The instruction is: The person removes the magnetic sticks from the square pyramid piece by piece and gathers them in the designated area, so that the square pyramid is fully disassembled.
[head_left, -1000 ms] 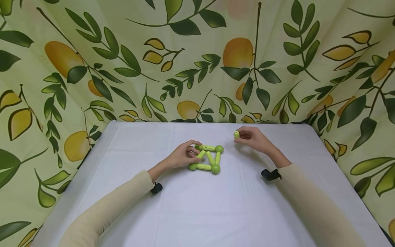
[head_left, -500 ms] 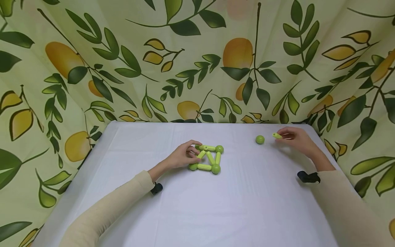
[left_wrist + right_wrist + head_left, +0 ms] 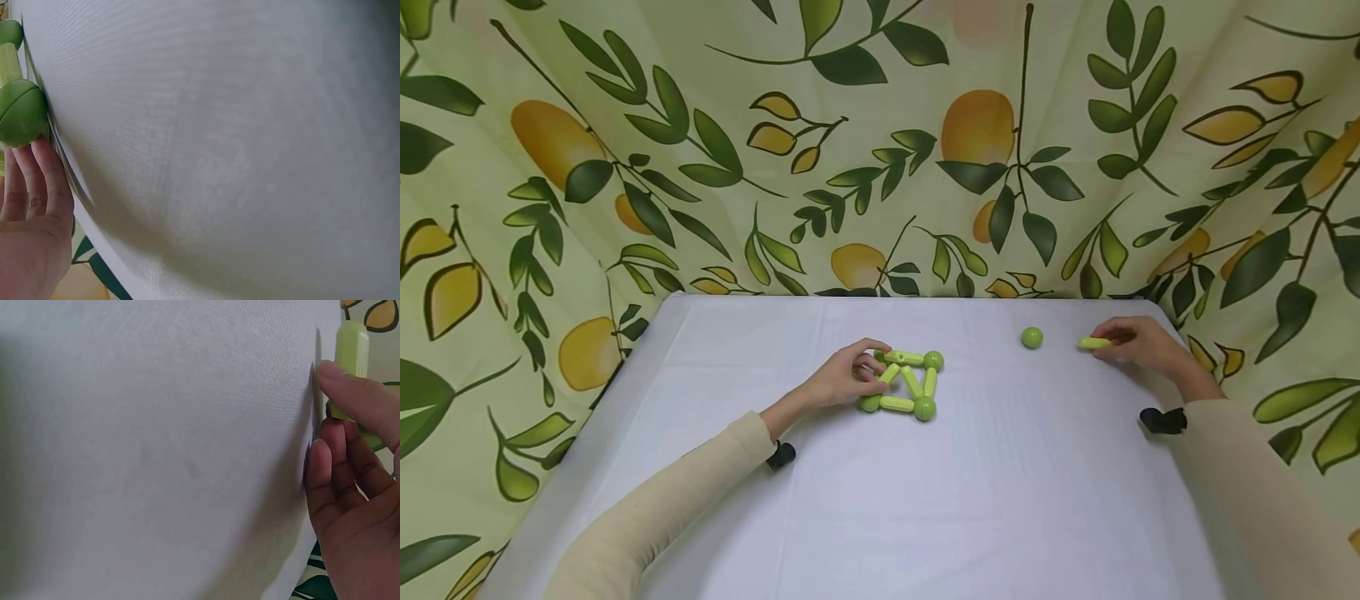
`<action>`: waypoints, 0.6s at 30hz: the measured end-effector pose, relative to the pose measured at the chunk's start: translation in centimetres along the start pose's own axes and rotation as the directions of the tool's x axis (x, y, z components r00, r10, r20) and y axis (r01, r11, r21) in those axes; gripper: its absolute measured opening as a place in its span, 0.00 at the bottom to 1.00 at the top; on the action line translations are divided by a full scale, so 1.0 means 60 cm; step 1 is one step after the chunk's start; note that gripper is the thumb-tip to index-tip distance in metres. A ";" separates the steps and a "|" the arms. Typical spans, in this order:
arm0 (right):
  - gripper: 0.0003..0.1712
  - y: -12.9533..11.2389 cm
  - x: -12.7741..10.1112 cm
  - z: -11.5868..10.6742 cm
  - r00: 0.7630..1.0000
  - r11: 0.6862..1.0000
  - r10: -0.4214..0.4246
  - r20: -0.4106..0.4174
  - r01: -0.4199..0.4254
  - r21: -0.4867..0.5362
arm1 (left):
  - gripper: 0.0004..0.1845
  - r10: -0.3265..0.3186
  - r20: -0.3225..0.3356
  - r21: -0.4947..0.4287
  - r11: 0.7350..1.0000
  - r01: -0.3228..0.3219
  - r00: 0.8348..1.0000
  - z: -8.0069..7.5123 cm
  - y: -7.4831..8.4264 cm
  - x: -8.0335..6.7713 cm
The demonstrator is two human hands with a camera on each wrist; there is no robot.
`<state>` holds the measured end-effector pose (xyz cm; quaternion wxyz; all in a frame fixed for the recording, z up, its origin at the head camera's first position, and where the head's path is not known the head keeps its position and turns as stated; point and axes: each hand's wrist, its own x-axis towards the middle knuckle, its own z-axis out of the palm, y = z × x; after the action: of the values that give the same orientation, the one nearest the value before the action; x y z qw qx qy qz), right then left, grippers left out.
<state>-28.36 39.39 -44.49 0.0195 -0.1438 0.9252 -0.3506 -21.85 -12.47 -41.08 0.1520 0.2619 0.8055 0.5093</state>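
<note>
A flat frame of light green rods and darker green balls [image 3: 908, 385] lies mid-table. My left hand [image 3: 872, 368] grips its left corner, index finger curled over the top and thumb at the side. In the left wrist view, my fingers [image 3: 39, 181] lie against a green ball [image 3: 22, 112] of the frame. At the far right, my right hand [image 3: 1107, 342] pinches a single light green rod [image 3: 1093, 342] low at the table surface. The right wrist view shows that rod [image 3: 351, 353] behind my fingertips [image 3: 350, 400]. A loose green ball [image 3: 1032, 337] sits left of the rod.
The white table [image 3: 925, 500] is hemmed in by a leaf-and-lemon curtain [image 3: 880, 150] at the back and both sides. Black wrist cameras sit at my left wrist [image 3: 780, 455] and right wrist [image 3: 1163, 420]. My right hand is close to the table's right back corner.
My right hand left the green ball on the table and carried the rod rightwards, then down to the surface. The left hand and frame have stayed put.
</note>
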 end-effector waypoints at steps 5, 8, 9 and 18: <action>0.17 0.009 0.007 0.002 1.000 1.000 0.026 0.001 -0.026 -0.009 | 0.30 0.008 0.004 -0.002 1.000 -0.008 1.000 0.000 0.001 0.001; 0.18 0.010 0.009 0.003 0.999 0.999 0.033 0.003 -0.033 0.000 | 0.30 0.016 0.004 -0.003 1.000 -0.016 1.000 0.000 0.001 0.001; 0.18 0.010 0.009 0.004 1.000 1.000 0.030 0.008 -0.030 -0.002 | 0.30 0.018 0.003 -0.003 1.000 -0.018 1.000 0.000 0.001 0.001; 0.21 -0.008 0.003 0.000 0.999 0.999 0.038 -0.021 -0.038 0.017 | 0.30 0.009 0.001 0.013 1.000 -0.009 1.000 0.000 0.002 -0.001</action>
<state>-28.41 39.00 -44.17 0.0174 -0.1222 0.9250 -0.3595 -21.78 -12.44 -40.99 0.1482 0.2666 0.8076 0.5047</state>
